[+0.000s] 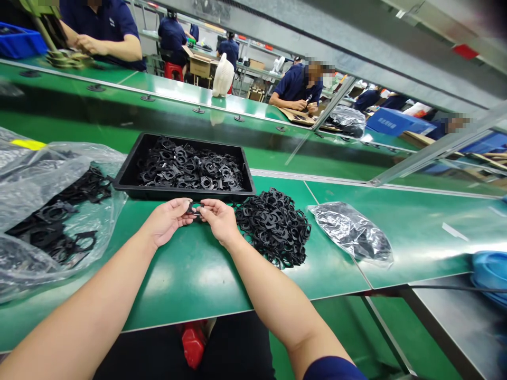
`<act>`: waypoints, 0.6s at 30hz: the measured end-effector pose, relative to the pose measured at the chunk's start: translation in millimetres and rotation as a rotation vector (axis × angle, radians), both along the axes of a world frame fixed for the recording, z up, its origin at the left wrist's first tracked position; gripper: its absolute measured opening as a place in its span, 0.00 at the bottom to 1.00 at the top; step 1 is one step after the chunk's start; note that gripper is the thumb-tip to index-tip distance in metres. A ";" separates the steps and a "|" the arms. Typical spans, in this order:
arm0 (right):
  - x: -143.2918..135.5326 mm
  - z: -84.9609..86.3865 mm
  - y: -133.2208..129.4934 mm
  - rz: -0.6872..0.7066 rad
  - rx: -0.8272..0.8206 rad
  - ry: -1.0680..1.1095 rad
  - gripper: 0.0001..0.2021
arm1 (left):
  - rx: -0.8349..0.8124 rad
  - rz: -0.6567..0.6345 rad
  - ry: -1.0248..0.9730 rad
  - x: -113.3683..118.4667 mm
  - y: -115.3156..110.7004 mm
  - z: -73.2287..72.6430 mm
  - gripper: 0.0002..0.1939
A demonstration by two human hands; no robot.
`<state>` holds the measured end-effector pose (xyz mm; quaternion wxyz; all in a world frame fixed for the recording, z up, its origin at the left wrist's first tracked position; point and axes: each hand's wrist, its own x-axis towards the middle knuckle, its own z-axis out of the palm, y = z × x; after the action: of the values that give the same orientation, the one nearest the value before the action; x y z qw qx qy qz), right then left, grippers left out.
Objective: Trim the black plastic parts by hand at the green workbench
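Note:
Between my left hand [171,219] and my right hand [218,219] is a small black plastic part [194,209] with an opening in its middle. Both hands pinch it by its ends, just in front of a black tray [186,194]. Many similar black parts [190,163] fill that tray. Close to my right hand lies a loose heap of black ring-shaped parts [275,227] on the green table. At the left, a clear plastic bag [99,250] lies open with more black frame-like parts [51,221] inside.
A closed clear bag of dark parts [352,232] rests on the green table [190,290] to the right. Blue items [491,269] stand at the far right. Beyond a metal-edged barrier, several people in dark blue shirts sit at benches; one person [103,31] is at the upper left.

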<state>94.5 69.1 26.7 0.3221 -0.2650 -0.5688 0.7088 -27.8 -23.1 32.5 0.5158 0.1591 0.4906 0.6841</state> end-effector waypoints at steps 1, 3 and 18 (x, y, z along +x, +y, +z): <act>0.1 0.1 -0.3 0.005 -0.002 -0.002 0.16 | 0.005 0.017 0.003 0.0 0.1 0.3 0.18; 0.3 0.1 -1.1 0.007 -0.016 -0.006 0.16 | 0.009 0.061 0.034 0.4 0.8 0.5 0.17; 4.1 7.8 1.5 0.036 -0.350 0.096 0.20 | 0.081 0.147 0.773 2.1 4.0 -16.6 0.20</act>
<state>98.6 70.6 34.4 0.2855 -0.2727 -0.4255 0.8143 -25.7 -19.1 15.8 0.2359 0.3898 0.6313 0.6276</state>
